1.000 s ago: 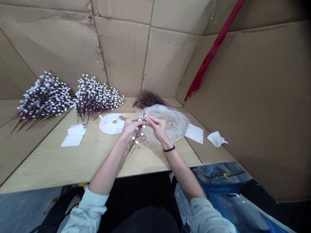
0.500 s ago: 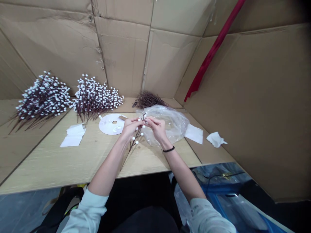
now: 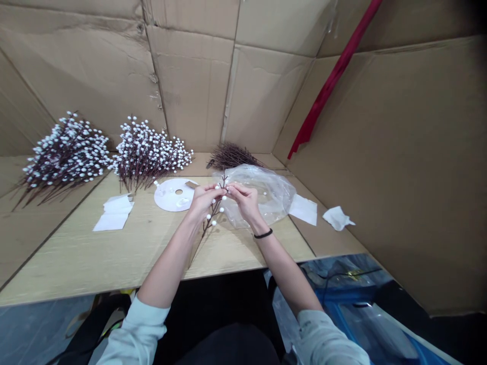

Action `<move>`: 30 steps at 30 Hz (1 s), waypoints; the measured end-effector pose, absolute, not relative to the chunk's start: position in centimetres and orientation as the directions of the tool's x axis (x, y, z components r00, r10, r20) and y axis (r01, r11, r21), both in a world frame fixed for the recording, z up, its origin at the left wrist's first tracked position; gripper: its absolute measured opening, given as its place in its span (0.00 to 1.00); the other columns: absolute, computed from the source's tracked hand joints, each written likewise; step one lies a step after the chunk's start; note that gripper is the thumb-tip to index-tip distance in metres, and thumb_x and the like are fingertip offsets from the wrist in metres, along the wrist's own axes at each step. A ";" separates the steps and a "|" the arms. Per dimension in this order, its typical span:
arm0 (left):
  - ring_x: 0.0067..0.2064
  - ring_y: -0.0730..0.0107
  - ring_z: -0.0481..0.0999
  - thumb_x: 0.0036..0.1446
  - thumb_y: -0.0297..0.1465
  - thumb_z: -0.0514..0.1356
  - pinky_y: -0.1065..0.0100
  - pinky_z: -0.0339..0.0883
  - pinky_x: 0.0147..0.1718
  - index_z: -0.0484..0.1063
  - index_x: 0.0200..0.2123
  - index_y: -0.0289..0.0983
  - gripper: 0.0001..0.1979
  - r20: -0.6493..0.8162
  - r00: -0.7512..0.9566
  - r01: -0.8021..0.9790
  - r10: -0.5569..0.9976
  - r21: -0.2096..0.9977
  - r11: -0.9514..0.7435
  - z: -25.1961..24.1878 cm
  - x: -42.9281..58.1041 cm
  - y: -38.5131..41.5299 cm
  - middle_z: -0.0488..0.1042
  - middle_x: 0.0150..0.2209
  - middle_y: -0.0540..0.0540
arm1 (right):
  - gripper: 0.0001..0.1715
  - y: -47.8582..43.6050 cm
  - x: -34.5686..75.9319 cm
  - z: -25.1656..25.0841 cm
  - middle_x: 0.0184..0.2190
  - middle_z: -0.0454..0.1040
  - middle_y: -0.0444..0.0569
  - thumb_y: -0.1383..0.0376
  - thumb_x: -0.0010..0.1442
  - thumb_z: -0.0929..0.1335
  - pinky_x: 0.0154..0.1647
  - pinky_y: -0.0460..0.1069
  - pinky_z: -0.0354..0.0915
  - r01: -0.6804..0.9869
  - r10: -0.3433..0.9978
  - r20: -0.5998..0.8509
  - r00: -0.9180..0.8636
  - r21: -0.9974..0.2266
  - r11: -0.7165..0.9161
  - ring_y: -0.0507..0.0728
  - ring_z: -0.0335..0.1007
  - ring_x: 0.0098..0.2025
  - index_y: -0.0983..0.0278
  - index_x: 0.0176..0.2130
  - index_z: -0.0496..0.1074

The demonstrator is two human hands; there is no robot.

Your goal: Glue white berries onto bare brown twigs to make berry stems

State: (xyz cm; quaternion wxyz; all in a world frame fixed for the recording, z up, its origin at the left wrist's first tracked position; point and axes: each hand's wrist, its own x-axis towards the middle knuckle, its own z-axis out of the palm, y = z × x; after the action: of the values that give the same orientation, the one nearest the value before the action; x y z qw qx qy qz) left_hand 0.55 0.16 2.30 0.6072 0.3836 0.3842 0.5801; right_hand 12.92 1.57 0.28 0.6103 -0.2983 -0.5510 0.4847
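- Barely anything has moved since the earlier frames: your left hand and right hand sit almost where they were, both on the sprig.
- Your left hand is nearly closed, its fingers curled on the stem just below the top of the sprig.
- Your right hand is pinched nearly shut, its fingertips meeting the stem right beside your left fingers.
- You hold the sprig upright, slightly tilted, above the table; its white berries sit around your fingers and its lower stem slants down toward you.
- Just behind your right hand lies a clear plastic bag, with a few loose berries on it.
- Left of your hands lies a white disc with a central hole.
- Behind it are two piles of berry branches and bare brown twigs.
- Paper sheets and a crumpled tissue lie on either side.
- Cardboard walls surround the table.
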 end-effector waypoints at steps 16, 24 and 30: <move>0.28 0.75 0.70 0.38 0.31 0.64 0.74 0.60 0.26 0.72 0.28 0.33 0.11 -0.029 0.144 -0.413 0.989 0.907 0.087 2.7 -0.6 0.5 0.73 0.27 0.47 | 0.12 1.4 12.9 0.9 0.30 0.77 0.45 0.58 0.44 0.71 0.38 0.52 0.69 -0.201 0.911 0.408 -0.062 -0.899 0.389 0.53 0.71 0.32 0.63 0.29 0.77; 0.28 0.75 0.70 0.36 0.29 0.65 0.74 0.59 0.25 0.73 0.32 0.35 0.15 -0.045 0.117 -0.384 0.992 0.919 0.087 2.0 -1.0 1.1 0.74 0.30 0.46 | 0.15 2.2 13.7 0.8 0.30 0.77 0.48 0.56 0.47 0.68 0.33 0.49 0.68 -0.123 0.925 0.379 -0.016 -0.919 0.374 0.54 0.71 0.33 0.65 0.30 0.76; 0.26 0.77 0.69 0.37 0.30 0.65 0.75 0.56 0.22 0.73 0.30 0.35 0.12 -0.063 0.043 -0.372 0.997 0.925 0.075 1.8 -1.2 1.4 0.75 0.29 0.46 | 0.17 4.0 18.3 0.3 0.20 0.74 0.51 0.62 0.51 0.61 0.30 0.48 0.63 0.633 0.918 0.347 0.191 -0.758 0.155 0.55 0.68 0.27 0.69 0.22 0.73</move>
State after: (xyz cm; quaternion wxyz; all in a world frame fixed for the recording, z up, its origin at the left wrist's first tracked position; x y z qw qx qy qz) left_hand -1.17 1.40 1.79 0.6107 0.3854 0.4055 0.5604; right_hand 18.29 4.02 0.29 0.4454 -0.6300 -0.6157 0.1601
